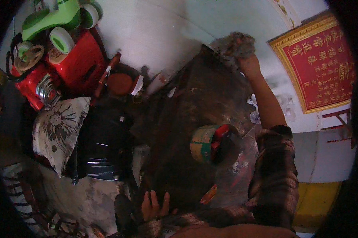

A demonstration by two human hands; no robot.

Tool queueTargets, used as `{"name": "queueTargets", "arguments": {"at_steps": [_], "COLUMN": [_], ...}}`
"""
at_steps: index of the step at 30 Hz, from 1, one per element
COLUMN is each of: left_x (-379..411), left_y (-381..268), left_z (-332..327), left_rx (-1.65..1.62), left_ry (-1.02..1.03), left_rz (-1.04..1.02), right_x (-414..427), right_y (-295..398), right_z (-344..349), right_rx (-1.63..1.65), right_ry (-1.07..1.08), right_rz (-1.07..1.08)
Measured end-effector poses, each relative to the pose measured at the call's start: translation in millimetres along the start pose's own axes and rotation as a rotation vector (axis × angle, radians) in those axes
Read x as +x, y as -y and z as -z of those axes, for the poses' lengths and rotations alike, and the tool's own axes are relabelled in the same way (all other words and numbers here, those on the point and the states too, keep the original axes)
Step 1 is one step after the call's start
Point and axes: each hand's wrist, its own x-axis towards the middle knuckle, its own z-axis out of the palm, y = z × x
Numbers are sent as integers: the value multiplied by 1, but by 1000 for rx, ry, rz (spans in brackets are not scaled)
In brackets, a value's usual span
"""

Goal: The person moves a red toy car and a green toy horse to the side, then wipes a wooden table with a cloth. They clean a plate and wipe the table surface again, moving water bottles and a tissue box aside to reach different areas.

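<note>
My right hand (pixel 246 61) is stretched out at the top right, closed on a crumpled grey cloth (pixel 240 44) at the far corner of a dark wooden tabletop (pixel 182 119). Part of that hand is hidden behind the cloth. At the bottom, my left hand (pixel 155 205) rests near the table's edge with its fingers apart and nothing in it. Between the arms stands a round green and tan container (pixel 203 144) with red things inside. An orange packet (pixel 208 194) lies on the table nearer to me.
Left of the table are a red toy car (pixel 80 62), a green wheeled toy (pixel 59 17) and a patterned cushion (pixel 61 128) by a black padded object (pixel 104 148). Clear plastic cups (pixel 255 116) stand beyond my right forearm. A gold-framed red plaque (pixel 319 62) is at the right.
</note>
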Motion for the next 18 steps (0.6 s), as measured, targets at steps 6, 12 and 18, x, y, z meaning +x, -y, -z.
{"name": "queueTargets", "arguments": {"at_steps": [6, 12, 18], "left_x": [4, 28, 23], "left_y": [8, 116, 305], "left_z": [14, 0, -141], "left_rx": [-266, -862, -255], "left_ry": [-17, 46, 736], "left_rz": [11, 175, 727], "right_x": [112, 177, 197], "right_y": [78, 175, 188], "right_z": [62, 83, 50], "right_rx": [-378, -395, -518], "right_ry": [-253, -199, 56], "right_rz": [432, 337, 302]}}
